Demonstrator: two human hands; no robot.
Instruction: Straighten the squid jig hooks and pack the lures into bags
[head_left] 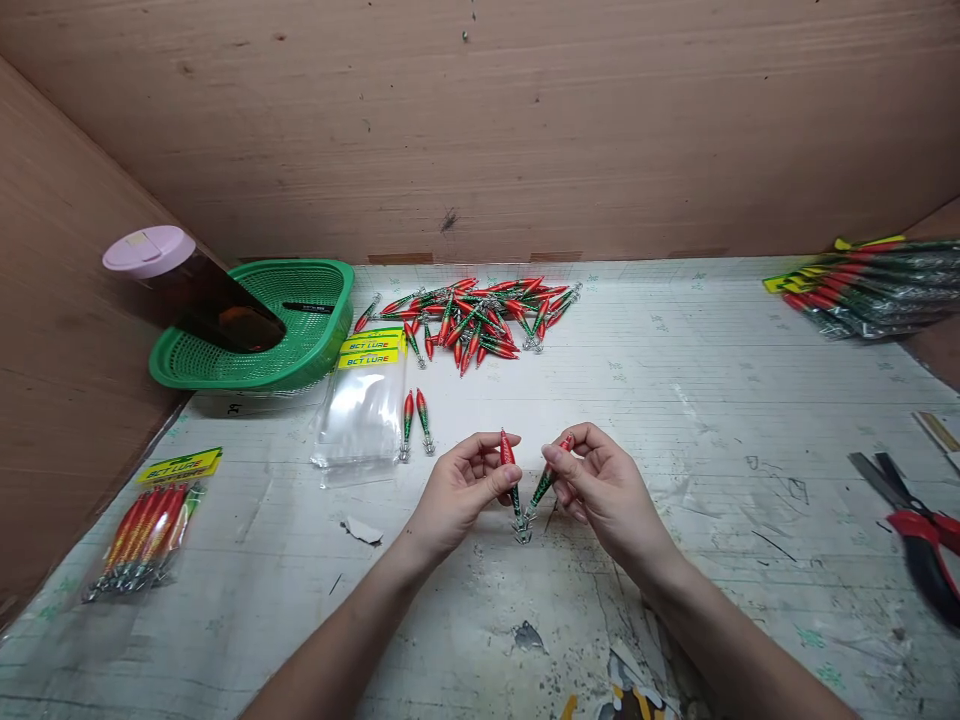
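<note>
Between the fingers of my left hand [466, 487] is a red and green fishing lure [508, 452], its hooked end pointing down. A second fishing lure [543, 487] is pinched by its red tip in my right hand [604, 487], tilted so that its hooks meet those of the first. Two more lures [415, 415] lie side by side on the table, left of my hands. Behind them spreads a loose pile of the same lures [480, 320]. Clear plastic bags with yellow BCT LURE headers [367, 405] are stacked to the left of the pile.
A green basket [341, 310] at the back left holds a dark bottle with a pink lid [217, 300]. A filled lure bag [154, 525] lies at the left. Packed lures [870, 285] are heaped at the back right; red-handled pliers [919, 535] and scissor-like blades sit below. Wooden walls enclose the table.
</note>
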